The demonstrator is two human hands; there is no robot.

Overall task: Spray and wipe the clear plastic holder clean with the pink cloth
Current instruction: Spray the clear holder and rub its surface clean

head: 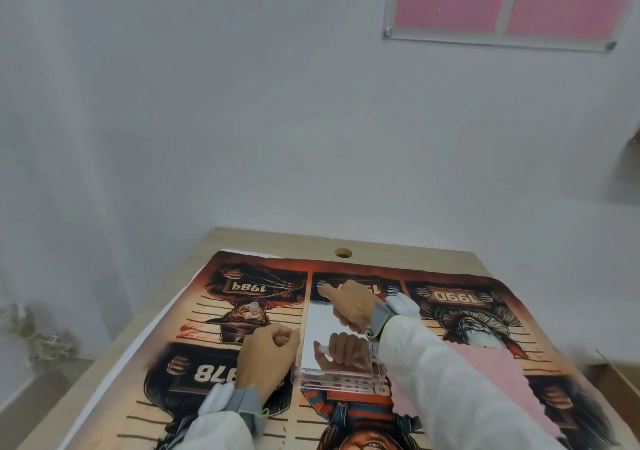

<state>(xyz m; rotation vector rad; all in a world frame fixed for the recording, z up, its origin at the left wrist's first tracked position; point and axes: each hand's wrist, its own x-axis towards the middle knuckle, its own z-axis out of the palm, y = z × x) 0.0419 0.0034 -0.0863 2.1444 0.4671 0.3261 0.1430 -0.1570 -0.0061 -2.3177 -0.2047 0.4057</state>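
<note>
Upright, clear plastic holder (337, 352), glossy, mirroring right hand (355, 306) gripping top

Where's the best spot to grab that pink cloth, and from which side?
Pinch the pink cloth at its bare far-right part, coming from the right. It lies flat on the printed mat, and the right sleeve covers its left side.

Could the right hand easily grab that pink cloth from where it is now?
Probably yes: the pink cloth lies uncovered just beside the right forearm, though the right hand is on the clear holder.
</note>
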